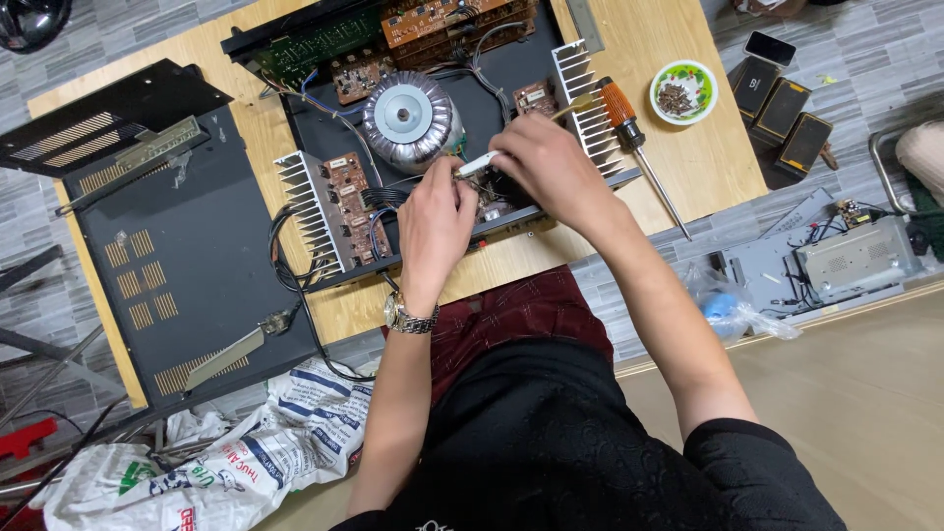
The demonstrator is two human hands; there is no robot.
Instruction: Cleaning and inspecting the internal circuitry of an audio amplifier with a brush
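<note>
Two hands work inside an opened amplifier chassis (pixel 511 74) on a wooden table (pixel 688 167). The left hand (pixel 435 221) and right hand (pixel 546 162) pinch a small white part (pixel 479 163) beside the toroidal transformer (pixel 411 118). Judged step: fitting or freeing it; next calls for steady fingertip control.

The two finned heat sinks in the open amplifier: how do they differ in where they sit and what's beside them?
The left heat sink stands at the chassis edge near the removed black cover, a brown circuit board fixed alongside it. The right heat sink sits by the orange-handled screwdriver, and the right hand overlaps its inner side. The left one shows whole; the right is partly hidden. Both are silver, finned and flank the round transformer.
</note>
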